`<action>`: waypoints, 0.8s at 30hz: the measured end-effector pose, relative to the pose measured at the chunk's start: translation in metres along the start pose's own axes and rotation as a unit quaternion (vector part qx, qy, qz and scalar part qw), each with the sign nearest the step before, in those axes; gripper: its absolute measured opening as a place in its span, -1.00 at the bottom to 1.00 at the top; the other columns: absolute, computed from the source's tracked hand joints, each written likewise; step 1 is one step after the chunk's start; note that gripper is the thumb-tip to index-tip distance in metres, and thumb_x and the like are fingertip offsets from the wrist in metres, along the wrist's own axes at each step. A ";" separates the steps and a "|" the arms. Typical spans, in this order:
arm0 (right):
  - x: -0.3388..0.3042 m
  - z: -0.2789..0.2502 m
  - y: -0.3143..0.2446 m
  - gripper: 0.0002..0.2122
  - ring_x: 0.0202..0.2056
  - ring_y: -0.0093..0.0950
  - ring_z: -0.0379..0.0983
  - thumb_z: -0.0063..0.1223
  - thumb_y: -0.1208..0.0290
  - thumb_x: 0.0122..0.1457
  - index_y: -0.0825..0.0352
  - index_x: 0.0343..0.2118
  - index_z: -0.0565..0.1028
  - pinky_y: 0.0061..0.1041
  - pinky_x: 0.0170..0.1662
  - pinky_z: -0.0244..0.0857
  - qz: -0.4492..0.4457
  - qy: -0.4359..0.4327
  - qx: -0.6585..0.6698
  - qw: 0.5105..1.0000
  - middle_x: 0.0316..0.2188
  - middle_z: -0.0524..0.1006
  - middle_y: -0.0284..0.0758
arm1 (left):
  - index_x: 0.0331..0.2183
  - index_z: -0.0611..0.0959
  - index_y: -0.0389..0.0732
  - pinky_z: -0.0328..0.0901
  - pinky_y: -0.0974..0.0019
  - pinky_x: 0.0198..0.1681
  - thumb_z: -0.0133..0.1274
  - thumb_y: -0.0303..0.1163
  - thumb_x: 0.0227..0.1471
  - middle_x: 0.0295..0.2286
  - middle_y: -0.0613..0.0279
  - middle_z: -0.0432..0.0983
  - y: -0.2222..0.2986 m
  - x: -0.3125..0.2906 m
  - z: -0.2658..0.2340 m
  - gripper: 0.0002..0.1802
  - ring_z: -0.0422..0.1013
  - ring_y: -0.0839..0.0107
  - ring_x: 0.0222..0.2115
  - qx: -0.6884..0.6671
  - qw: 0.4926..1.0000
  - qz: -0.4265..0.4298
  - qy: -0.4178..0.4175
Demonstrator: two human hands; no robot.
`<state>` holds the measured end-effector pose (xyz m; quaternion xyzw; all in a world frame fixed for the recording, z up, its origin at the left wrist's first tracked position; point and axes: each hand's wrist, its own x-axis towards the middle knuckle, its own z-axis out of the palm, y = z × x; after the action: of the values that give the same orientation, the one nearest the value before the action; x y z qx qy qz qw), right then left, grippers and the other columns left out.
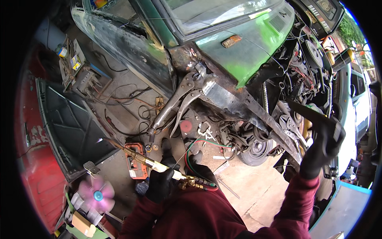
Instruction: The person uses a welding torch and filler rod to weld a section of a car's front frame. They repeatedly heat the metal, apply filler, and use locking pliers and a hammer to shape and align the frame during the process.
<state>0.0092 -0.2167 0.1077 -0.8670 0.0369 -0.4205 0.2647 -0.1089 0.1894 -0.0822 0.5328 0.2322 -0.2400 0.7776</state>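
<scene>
On the left, a pink-bladed fan [86,190] stands near a red car panel [39,179], and to its right the gloved left grip [160,183] is wrapped around a brass torch [153,163], its lit tip pointing leftward. Farther right, locking pliers [169,109] hang from bare metalwork [223,97] on the green car [248,49]; beyond, the gloved right grip [324,145] is raised beside a dark flat piece [308,113], whether grasping it I cannot tell.
</scene>
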 end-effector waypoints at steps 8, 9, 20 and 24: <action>-0.022 0.045 -0.073 -0.65 -0.38 -0.42 0.65 0.07 0.24 0.47 0.51 -0.04 0.63 -0.47 -0.31 0.52 0.083 -0.268 0.245 0.928 -0.11 0.68 -0.01 | -0.11 0.73 -0.37 0.50 0.25 -0.20 0.04 -0.45 0.29 -0.36 0.21 0.65 -0.001 0.010 -0.019 -0.74 0.57 0.42 -0.35 0.017 1.000 0.024 0.008; -0.019 0.055 -0.080 -0.63 -0.37 -0.39 0.66 0.05 0.26 0.48 0.55 0.02 0.60 -0.46 -0.30 0.55 0.095 -0.234 0.294 0.922 -0.06 0.66 0.04 | -0.14 0.73 -0.37 0.49 0.23 -0.21 0.05 -0.44 0.28 -0.37 0.21 0.65 -0.004 0.010 -0.023 -0.75 0.57 0.42 -0.35 0.016 0.999 0.035 0.010; 0.015 0.184 -0.081 -0.47 -0.30 -0.51 0.68 0.10 0.06 0.48 0.57 0.14 0.51 -0.56 -0.32 0.51 -0.040 -0.322 0.219 0.920 -0.09 0.71 -0.05 | -0.06 0.72 -0.40 0.51 0.18 -0.18 0.08 -0.24 0.24 -0.30 0.06 0.70 -0.036 0.029 -0.074 -0.58 0.62 0.30 -0.30 0.184 0.982 0.029 0.016; 0.010 0.206 -0.074 -0.66 -0.41 -0.55 0.60 0.13 0.27 0.45 0.54 0.00 0.59 -0.56 -0.38 0.43 -0.035 -0.292 0.232 0.927 -0.32 0.69 -0.19 | -0.41 0.61 -0.33 0.38 0.06 -0.33 0.16 -0.37 0.19 -0.47 0.11 0.56 -0.031 0.030 -0.072 -0.78 0.52 0.27 -0.42 0.103 0.992 0.006 0.067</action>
<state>0.1580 -0.0682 0.0467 -0.8667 -0.1706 -0.1547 0.4424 -0.1126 0.2436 -0.1469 0.6263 0.2545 -0.2216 0.7028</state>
